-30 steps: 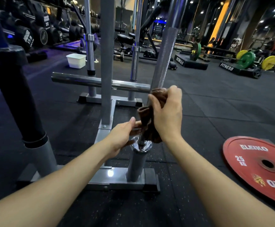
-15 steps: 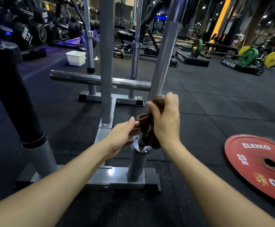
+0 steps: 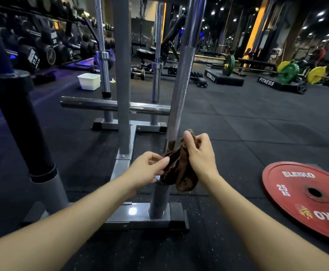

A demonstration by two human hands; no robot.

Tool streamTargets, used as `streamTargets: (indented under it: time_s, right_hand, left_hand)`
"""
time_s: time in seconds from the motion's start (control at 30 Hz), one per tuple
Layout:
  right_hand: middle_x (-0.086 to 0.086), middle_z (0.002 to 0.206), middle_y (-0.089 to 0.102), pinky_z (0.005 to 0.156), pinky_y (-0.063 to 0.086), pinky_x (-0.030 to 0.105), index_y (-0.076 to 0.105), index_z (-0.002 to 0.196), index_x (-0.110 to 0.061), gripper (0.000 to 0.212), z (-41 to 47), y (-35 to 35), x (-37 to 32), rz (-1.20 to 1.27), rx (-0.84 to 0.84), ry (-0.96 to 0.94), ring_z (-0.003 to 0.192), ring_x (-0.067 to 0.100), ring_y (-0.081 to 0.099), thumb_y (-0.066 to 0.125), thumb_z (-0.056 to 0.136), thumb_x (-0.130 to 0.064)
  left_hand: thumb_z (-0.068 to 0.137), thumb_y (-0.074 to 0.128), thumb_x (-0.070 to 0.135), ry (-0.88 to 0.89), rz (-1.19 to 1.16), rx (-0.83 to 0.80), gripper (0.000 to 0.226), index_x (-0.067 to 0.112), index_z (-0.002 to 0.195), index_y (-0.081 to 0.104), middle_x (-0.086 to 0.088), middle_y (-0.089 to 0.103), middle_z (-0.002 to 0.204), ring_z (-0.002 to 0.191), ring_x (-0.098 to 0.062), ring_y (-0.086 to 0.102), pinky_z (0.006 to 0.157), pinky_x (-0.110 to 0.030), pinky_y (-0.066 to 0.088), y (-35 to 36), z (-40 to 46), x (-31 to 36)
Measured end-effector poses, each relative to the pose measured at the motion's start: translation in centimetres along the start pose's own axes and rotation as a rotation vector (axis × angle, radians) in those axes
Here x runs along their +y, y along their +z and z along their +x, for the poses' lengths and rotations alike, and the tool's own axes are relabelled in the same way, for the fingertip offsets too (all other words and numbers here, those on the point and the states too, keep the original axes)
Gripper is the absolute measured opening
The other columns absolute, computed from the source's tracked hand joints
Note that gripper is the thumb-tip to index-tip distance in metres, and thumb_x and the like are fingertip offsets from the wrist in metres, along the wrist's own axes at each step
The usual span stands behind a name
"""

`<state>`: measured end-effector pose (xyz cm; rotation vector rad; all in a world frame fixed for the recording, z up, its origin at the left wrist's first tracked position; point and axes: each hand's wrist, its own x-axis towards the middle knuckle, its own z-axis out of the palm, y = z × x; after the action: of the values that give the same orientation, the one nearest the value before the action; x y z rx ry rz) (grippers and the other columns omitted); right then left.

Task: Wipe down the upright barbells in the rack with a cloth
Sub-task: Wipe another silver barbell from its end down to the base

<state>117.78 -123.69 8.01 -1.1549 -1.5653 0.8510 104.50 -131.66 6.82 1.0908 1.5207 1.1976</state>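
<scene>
Barbells: several stand upright in the rack [image 3: 123,216]; the nearest barbell [image 3: 181,85] rises from a socket tube at the front right corner of the rack's base, its knurled shaft leaning slightly left toward the floor.
Rack: grey steel frame on the rubber floor [image 3: 238,133], with a central post and a horizontal chrome bar across the middle; two more bars stand at its far edge.
Red plate [image 3: 308,194]: lies flat on the floor, well apart to the right of the rack base.
White tub [image 3: 89,81]: sits on the floor beyond the rack's far left corner; its contents cannot be seen from here.
Cloth [image 3: 176,169]: brown, bunched, hanging beside the low end of the near barbell's shaft, touching or nearly touching it.
Right hand [image 3: 200,153]: grip closed, fingers curled around the cloth's upper part.
Left hand [image 3: 148,168]: grip loosely curled, fingertips pinching the cloth's left edge.
Risk: the cloth looks bunched rather than wrapped, so it may skip the shaft's far side; a hard sideways pull could rock the bar in its socket.
</scene>
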Motion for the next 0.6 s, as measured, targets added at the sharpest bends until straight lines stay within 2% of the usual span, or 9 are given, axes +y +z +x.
streamTargets:
  time_s: [0.1, 0.17, 0.23, 0.3, 0.37, 0.43, 0.5, 0.53, 0.6]
  right_hand:
    - [0.013, 0.102, 0.054, 0.079, 0.04, 0.027, 0.049, 0.082, -0.011, 0.035, -1.0, -0.5, 0.2, 0.065, -0.056, 0.032, 0.089, 0.017, 0.052, 0.041, 0.1, -0.04]
    - [0.012, 0.107, 0.053, 0.085, 0.044, 0.031, 0.053, 0.086, -0.011, 0.02, -1.8, -1.0, 0.1, 0.024, -0.133, -0.044, 0.094, 0.019, 0.054, 0.048, 0.098, -0.026]
    - [0.004, 0.114, 0.049, 0.087, 0.05, 0.029, 0.053, 0.099, -0.018, 0.01, -2.1, -2.0, -0.2, 0.04, -0.208, -0.081, 0.097, 0.015, 0.057, 0.059, 0.093, -0.021]
    - [-0.002, 0.121, 0.038, 0.084, 0.052, 0.026, 0.05, 0.115, -0.02, 0.035, -2.4, -2.5, -0.1, 0.104, -0.208, 0.002, 0.099, 0.007, 0.056, 0.068, 0.087, -0.03]
    - [0.001, 0.124, 0.042, 0.09, 0.053, 0.034, 0.057, 0.113, -0.019, 0.046, -2.6, -2.6, 0.1, 0.109, -0.225, 0.069, 0.103, 0.012, 0.059, 0.069, 0.081, -0.05]
    - [0.004, 0.114, 0.062, 0.094, 0.051, 0.043, 0.065, 0.101, -0.026, 0.035, -2.8, -2.5, 0.5, 0.127, -0.285, 0.073, 0.104, 0.017, 0.064, 0.065, 0.081, -0.055]
    - [0.0, 0.106, 0.069, 0.095, 0.051, 0.042, 0.063, 0.104, -0.025, 0.023, -3.1, -2.4, 0.3, 0.156, -0.275, 0.098, 0.102, 0.016, 0.065, 0.063, 0.089, -0.042]
    - [-0.001, 0.104, 0.069, 0.094, 0.051, 0.04, 0.063, 0.107, -0.021, 0.022, -3.0, -2.3, 0.5, 0.144, -0.238, 0.09, 0.101, 0.016, 0.066, 0.061, 0.091, -0.036]
    - [-0.003, 0.1, 0.069, 0.09, 0.051, 0.037, 0.062, 0.109, -0.017, 0.022, -2.8, -2.1, 0.2, 0.106, -0.134, 0.068, 0.099, 0.016, 0.065, 0.058, 0.094, -0.032]
  left_hand:
    - [0.094, 0.051, 0.04, -0.108, -0.222, -0.2, 0.029, 0.015, 0.103, 0.062, 0.002, 0.068, 0.101, 0.091, -0.013, 0.061, 0.076, -0.026, 0.048, 1.8, -0.9, 1.0]
    - [0.093, 0.054, 0.039, -0.083, -0.301, -0.187, 0.029, 0.014, 0.103, 0.063, -0.001, 0.068, 0.095, 0.081, -0.014, 0.061, 0.066, -0.024, 0.045, 2.9, -0.9, 1.1]
    - [0.092, 0.056, 0.032, -0.061, -0.345, -0.128, 0.027, 0.01, 0.108, 0.061, -0.007, 0.067, 0.096, 0.081, -0.018, 0.061, 0.067, -0.027, 0.045, 3.6, -0.9, 1.3]
    - [0.094, 0.055, 0.026, -0.054, -0.397, -0.099, 0.027, 0.008, 0.114, 0.058, -0.009, 0.067, 0.103, 0.09, -0.022, 0.06, 0.074, -0.03, 0.044, 3.9, -1.0, 1.5]
    - [0.098, 0.049, 0.022, -0.037, -0.423, -0.102, 0.022, 0.011, 0.114, 0.058, -0.009, 0.066, 0.105, 0.09, -0.019, 0.06, 0.073, -0.028, 0.045, 4.4, -0.9, 1.6]
    - [0.099, 0.045, 0.019, -0.015, -0.421, -0.113, 0.024, 0.011, 0.117, 0.058, -0.01, 0.066, 0.107, 0.087, -0.017, 0.062, 0.071, -0.026, 0.049, 4.7, -1.0, 1.9]
    - [0.1, 0.043, 0.017, 0.012, -0.404, -0.144, 0.025, 0.011, 0.12, 0.056, -0.011, 0.066, 0.11, 0.089, -0.016, 0.062, 0.072, -0.024, 0.049, 4.7, -1.0, 1.8]
    - [0.101, 0.042, 0.017, 0.015, -0.386, -0.163, 0.024, 0.012, 0.12, 0.056, -0.008, 0.068, 0.107, 0.087, -0.013, 0.063, 0.071, -0.023, 0.048, 4.8, -1.1, 1.8]
    - [0.1, 0.043, 0.02, 0.055, -0.273, -0.138, 0.021, 0.013, 0.114, 0.057, 0.005, 0.069, 0.082, 0.07, -0.001, 0.062, 0.061, -0.016, 0.048, 4.6, -1.3, 2.0]
